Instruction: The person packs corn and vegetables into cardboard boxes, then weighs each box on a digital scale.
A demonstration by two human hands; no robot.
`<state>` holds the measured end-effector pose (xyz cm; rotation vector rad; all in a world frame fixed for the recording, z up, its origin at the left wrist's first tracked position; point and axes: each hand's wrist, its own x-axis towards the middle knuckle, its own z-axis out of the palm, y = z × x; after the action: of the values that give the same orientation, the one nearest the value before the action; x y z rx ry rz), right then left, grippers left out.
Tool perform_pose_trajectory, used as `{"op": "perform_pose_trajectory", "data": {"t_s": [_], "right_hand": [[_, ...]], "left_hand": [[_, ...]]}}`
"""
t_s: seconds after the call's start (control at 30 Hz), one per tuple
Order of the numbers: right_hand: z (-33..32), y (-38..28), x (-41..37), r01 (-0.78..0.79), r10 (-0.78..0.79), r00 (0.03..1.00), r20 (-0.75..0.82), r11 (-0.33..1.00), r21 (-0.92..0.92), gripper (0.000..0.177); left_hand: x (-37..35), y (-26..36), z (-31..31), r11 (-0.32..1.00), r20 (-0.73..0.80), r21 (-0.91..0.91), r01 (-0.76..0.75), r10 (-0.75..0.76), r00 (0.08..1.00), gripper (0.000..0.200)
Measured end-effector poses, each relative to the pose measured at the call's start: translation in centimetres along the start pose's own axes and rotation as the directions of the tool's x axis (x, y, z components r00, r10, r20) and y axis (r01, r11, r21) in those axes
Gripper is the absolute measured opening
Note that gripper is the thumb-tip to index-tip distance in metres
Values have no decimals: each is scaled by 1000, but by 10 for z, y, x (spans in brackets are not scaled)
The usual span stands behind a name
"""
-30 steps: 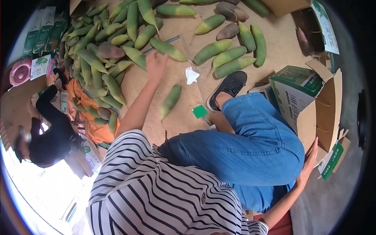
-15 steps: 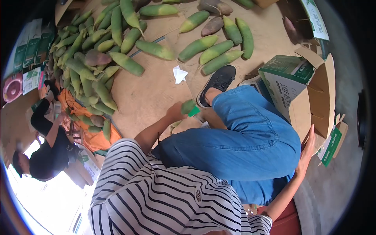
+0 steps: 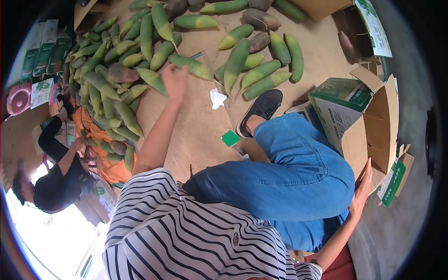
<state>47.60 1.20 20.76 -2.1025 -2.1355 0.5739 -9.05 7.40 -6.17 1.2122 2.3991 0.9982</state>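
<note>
My left hand (image 3: 176, 85) is stretched out over the cardboard, a little blurred, with its fingers apart and nothing seen in it. It is right beside a green radish (image 3: 153, 81) at the edge of a big heap of radishes (image 3: 105, 88). Another green radish (image 3: 236, 65) lies across several others in front of my shoe. Down at the right, my right hand (image 3: 363, 192) rests with straight fingers against the lower side of an open cardboard carton (image 3: 347, 119). A small green square (image 3: 230, 138) lies on the cardboard by my knee.
A crumpled white tissue (image 3: 217, 99) lies on the cardboard floor. Dark purplish radishes (image 3: 261, 19) lie among the green ones. At the left another person (image 3: 60, 182) sits by an orange cloth (image 3: 100, 151). More cartons (image 3: 373, 28) stand at the upper right.
My left hand has let go of the green radish it held by the green square and moved up and left to the heap. A radish now lies atop the front group. My right hand stays put.
</note>
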Motion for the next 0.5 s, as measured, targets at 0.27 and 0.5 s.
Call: {"op": "perform_pose_trajectory", "data": {"t_s": [0.27, 0.5], "right_hand": [[-2, -3, 0, -32, 32, 999, 24, 999, 6, 85], [1, -5, 0, -73, 72, 997, 11, 997, 11, 89]], "left_hand": [[26, -130, -17, 598, 165, 80, 798, -797, 581, 70], [16, -92, 16, 709, 227, -220, 670, -631, 742, 63]]}}
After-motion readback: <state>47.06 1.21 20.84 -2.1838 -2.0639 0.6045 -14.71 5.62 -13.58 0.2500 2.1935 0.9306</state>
